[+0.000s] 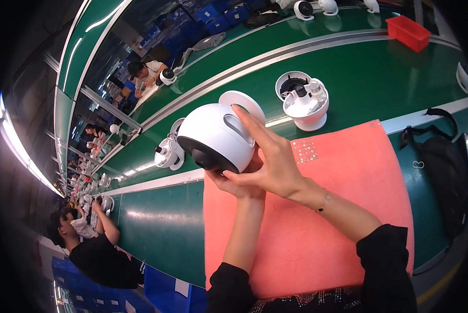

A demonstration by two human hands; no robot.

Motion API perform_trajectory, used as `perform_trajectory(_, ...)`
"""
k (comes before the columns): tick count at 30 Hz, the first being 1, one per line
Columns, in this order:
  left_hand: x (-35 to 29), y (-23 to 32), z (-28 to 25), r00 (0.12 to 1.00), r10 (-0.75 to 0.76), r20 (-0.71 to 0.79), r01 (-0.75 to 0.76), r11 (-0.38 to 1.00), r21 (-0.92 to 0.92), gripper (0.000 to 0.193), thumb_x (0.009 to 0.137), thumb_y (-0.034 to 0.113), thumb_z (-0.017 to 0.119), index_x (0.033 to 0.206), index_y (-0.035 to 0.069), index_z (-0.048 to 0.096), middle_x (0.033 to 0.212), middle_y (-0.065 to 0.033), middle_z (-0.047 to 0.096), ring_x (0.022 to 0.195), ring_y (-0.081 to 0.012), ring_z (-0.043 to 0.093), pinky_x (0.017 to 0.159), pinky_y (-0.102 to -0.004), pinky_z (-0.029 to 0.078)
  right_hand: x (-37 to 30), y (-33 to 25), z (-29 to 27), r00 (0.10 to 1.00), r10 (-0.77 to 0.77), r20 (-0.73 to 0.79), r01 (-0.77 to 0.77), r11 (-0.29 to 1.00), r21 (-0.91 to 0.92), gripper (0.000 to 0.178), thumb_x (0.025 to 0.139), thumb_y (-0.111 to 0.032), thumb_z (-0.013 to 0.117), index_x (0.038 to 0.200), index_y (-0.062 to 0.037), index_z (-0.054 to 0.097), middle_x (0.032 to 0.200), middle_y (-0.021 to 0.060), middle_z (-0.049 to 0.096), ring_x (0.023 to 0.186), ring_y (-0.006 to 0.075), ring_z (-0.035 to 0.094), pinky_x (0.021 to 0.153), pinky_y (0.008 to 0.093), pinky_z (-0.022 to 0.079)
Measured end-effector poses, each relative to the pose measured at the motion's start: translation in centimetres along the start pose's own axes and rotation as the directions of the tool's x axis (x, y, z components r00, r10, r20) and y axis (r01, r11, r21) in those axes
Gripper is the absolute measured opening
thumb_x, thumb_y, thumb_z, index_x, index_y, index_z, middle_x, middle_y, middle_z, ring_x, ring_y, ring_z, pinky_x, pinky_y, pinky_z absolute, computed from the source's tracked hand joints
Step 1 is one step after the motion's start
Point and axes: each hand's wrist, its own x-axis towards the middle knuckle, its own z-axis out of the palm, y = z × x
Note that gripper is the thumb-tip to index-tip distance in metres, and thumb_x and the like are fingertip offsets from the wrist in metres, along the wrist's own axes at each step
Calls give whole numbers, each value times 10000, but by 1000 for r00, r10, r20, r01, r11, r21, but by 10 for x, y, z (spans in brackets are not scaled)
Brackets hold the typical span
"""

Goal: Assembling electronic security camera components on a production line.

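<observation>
White camera unit (210, 128), one: apparently closed, held in the fingers of left hand (240, 183) and right hand (276, 163). Opened unit (311, 110) on green tabletop (367, 75): uncovered, apparently unfinished.

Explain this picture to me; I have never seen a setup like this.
There is no machine here, only a person working bare-handed. The one picture comes from a wide fisheye camera worn on that person's head, looking down, so straight edges bend. The left grip supports a white rounded device with a black front from below, while the right grip holds its side. Below lies a pink mat bearing rows of small shiny pieces. On the green surface beyond stand an opened white unit and another white unit, partly hidden. A red bin is farther back; a co-worker in black is at left.
</observation>
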Motion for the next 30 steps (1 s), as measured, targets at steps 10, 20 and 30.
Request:
perform_trajectory(10,-3,6,9,998,39,-47,-40,999,-13,544,874,504,382,1261,121,381,1261,-82,418,1165,-275,418,965,-435,376,-2,-18,-3,993,95,-75,-98,995,-30,834,629,-238,770,1314,-49,334,1229,175,412,1123,329,450,921,394,406)
perform_trajectory(20,-1,7,3,976,214,40,-216,939,267,637,862,534,400,1277,56,328,1225,-129,429,1132,-270,446,939,-393,400,-2,-5,-7,934,356,-3,-329,866,376,450,704,4,686,1108,11,488,991,89,559,974,194,547,897,341,449)
perform_trajectory(30,6,16,6,998,0,55,-21,925,381,510,885,376,488,1240,25,383,1205,-112,453,1102,-199,473,915,-377,409,-4,28,-12,834,551,29,-501,735,457,458,714,-128,724,1068,38,486,935,105,571,878,174,570,728,281,498)
